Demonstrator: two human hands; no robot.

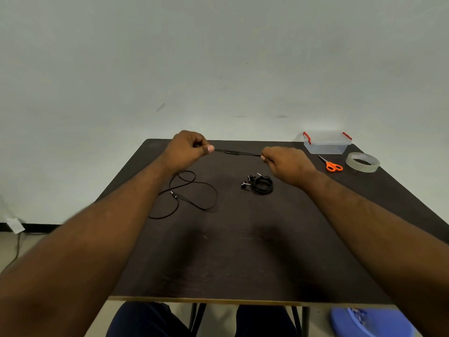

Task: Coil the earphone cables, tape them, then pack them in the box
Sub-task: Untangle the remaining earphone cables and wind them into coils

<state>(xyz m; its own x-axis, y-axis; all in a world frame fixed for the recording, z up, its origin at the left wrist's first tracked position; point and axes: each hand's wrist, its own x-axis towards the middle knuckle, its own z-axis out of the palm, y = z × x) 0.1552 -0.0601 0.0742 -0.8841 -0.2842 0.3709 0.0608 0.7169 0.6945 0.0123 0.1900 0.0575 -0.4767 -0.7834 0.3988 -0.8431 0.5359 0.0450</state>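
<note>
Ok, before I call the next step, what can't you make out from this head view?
- Cable ends: hidden inside the left hand and right hand.
- Coiled earphones: too small to tell if taped.
- Box: lid and contents unclear through the hazy plastic.
- Blue object: cut off by the bottom edge.

Soft, even light from overhead falls on the dark table [243, 251] — two faint shadows lie at its middle, its edges bow outward, and the forearms nearest blur slightly.
</note>
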